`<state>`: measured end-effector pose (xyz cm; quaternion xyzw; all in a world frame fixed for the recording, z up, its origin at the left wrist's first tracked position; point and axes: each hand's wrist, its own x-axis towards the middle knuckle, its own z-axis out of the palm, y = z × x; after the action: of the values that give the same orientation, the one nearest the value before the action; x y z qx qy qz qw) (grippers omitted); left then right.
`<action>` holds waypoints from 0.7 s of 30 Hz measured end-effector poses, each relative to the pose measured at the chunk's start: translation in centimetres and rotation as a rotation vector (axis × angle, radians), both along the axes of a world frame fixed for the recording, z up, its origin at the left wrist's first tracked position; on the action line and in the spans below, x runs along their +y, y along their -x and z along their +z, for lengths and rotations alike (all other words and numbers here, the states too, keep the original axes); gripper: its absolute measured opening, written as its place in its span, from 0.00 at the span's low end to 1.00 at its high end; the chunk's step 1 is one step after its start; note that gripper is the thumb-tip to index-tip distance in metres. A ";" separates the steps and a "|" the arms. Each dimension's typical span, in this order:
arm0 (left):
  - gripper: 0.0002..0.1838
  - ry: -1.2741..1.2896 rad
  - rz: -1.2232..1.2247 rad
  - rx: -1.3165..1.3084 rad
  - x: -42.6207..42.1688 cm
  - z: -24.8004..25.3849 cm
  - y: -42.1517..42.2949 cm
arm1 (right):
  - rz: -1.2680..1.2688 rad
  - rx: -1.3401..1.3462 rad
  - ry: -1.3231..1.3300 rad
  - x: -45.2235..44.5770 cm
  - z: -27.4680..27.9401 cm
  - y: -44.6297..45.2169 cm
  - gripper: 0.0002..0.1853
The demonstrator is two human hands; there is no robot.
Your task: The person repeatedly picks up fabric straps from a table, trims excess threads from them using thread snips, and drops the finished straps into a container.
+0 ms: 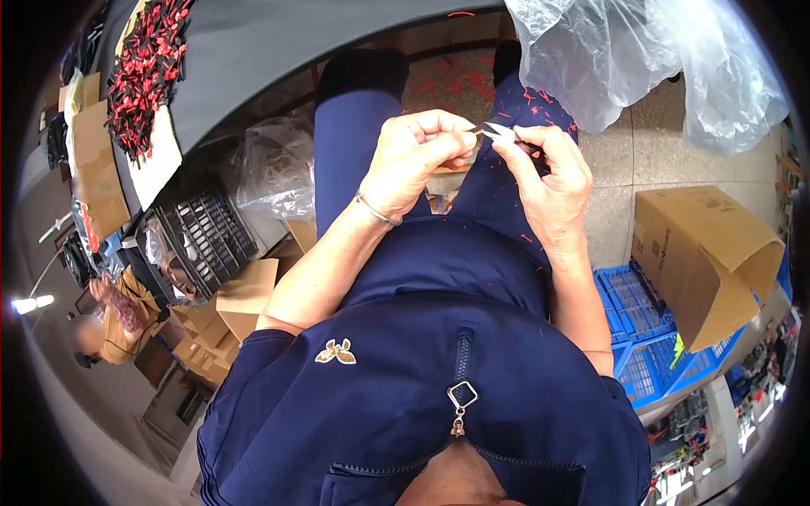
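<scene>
Over my lap, my left hand (413, 160) pinches a small piece (478, 131) with an orange-red tip; most of it is hidden by the fingers. My right hand (553, 173) is closed around a pair of small scissors (501, 132), their pointed blades parted beside that tip. Red scraps (540, 105) lie scattered on the blue trouser leg below. A heap of small red and black pieces (150, 72) rests on the dark table, on the far left.
The dark table edge (245, 63) runs across the top. Clear plastic (599, 51) hangs at upper right. A cardboard box (683, 253) stands on blue crates (629, 304) to the right. Left are a black crate (207, 240), cartons (245, 295) and another person (131, 325).
</scene>
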<state>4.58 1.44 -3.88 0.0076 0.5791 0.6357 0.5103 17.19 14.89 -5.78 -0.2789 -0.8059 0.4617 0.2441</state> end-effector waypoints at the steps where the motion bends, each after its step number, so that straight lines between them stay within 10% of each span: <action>1: 0.07 0.005 -0.027 0.016 0.0 0.0 0.1 | 0.020 -0.034 -0.054 0.0 0.2 0.0 0.09; 14: 0.06 0.466 0.452 0.941 -15.3 -4.7 10.4 | -0.139 -0.126 0.101 2.1 -5.1 1.8 0.09; 21: 0.18 1.287 0.248 1.054 -31.4 -18.0 11.6 | -0.137 -0.288 -0.118 1.8 -5.6 2.9 0.12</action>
<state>-7.06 -29.98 -21.85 -0.0527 0.9879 0.1459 0.0043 14.30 16.69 -11.42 -0.3816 -0.8374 0.3512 0.1728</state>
